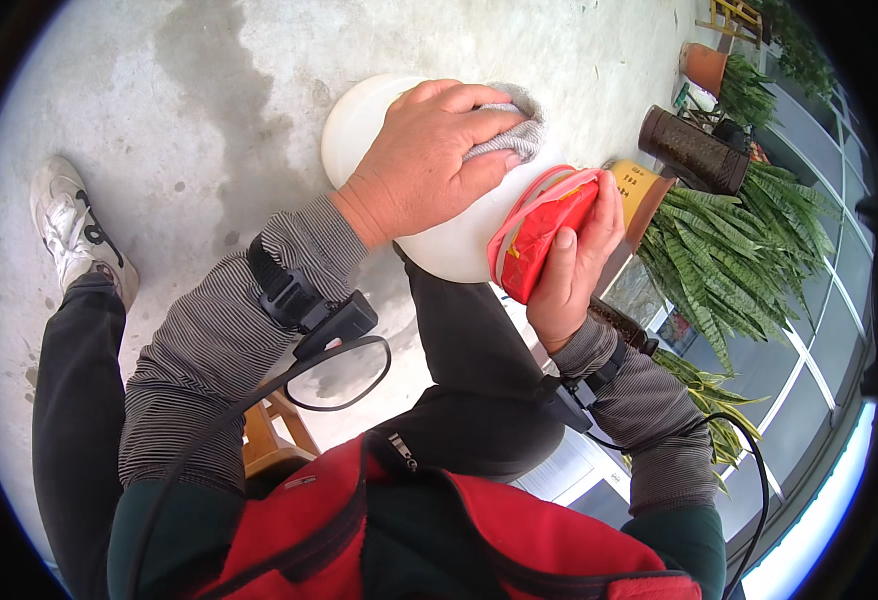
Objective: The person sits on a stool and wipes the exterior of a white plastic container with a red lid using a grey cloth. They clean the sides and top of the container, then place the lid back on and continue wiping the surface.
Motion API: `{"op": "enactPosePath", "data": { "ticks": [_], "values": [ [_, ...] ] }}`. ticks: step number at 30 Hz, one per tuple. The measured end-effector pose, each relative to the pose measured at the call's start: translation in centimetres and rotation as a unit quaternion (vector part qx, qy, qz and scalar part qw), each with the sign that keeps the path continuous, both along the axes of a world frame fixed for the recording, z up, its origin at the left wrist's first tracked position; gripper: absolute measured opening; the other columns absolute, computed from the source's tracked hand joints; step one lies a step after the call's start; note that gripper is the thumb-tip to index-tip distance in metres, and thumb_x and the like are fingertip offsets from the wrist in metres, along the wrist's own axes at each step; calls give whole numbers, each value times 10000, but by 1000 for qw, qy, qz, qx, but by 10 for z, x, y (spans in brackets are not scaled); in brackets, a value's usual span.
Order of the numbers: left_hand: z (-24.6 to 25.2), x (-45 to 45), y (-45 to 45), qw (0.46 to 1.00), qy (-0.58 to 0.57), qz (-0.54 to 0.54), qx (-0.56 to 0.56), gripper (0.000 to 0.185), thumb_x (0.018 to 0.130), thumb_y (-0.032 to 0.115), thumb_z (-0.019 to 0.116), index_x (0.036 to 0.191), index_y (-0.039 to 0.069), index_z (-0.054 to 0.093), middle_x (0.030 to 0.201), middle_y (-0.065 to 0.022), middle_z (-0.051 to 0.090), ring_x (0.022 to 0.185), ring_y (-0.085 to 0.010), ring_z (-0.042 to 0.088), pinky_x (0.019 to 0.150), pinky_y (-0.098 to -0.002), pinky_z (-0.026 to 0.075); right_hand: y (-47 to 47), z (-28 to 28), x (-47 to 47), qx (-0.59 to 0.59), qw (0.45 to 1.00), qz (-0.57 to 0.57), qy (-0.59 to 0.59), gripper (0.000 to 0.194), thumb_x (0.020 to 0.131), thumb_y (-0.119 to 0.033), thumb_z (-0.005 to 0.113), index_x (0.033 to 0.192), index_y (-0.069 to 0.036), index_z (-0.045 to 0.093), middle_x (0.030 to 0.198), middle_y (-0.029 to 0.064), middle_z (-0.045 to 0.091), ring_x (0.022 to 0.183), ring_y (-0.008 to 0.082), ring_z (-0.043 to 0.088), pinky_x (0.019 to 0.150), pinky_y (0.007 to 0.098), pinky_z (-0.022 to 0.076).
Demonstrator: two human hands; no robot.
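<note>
My left hand [439, 150] presses a bunched grey-and-white cloth [518, 135] against a large, smooth, white rounded object [446, 244]. The fingers curl over the cloth and the thumb lies on its near side. At the white object's right end is a round red part [548, 240] with a pink rim and small yellow marks; how it is joined cannot be told. My right hand [585, 259] grips this red part from the right, thumb towards me, fingers partly hidden behind it. The white object is tilted above my dark-trousered leg, and my left forearm hides some of its near side.
Potted snake plants [731, 247], a yellow pot [638, 187] and a brown cylindrical pot [694, 150] stand at the right, beside glazed panels. Wooden furniture [278, 431] shows beneath me. A cable [221, 420] runs along my left arm. The concrete floor [214, 97] has dark wet patches.
</note>
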State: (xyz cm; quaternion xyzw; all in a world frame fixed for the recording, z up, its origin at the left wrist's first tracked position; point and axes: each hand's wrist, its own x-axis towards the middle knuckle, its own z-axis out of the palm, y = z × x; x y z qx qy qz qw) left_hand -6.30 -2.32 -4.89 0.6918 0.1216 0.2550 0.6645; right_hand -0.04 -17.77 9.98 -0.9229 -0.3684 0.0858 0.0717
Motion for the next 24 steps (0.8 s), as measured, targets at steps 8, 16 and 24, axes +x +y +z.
{"op": "enactPosePath", "data": {
  "ticks": [8,16,24],
  "values": [
    [-57,37,24,930,238,-207,-187,642,1040,536,352,1317,31,635,1317,-164,633,1192,-306,581,1150,-460,316,-3,-2,1,32,999,-23,16,737,1005,-398,487,1565,33,275,1577,297,222,1443,428,286,1196,496,235],
    [-27,-32,-21,964,120,6,-237,611,1047,450,447,1443,-10,510,1420,-191,551,1384,-353,442,1216,-477,237,-6,-3,3,24,999,-16,13,736,987,-383,509,1563,19,289,1576,318,231,1460,448,257,1200,502,227],
    [-7,24,11,986,32,-131,-96,488,1028,436,490,1289,61,661,1335,-147,637,1285,-311,543,1136,-506,364,-6,-2,3,22,1000,-17,14,737,985,-383,513,1562,19,294,1572,324,232,1456,448,264,1198,507,226]
  ]
}}
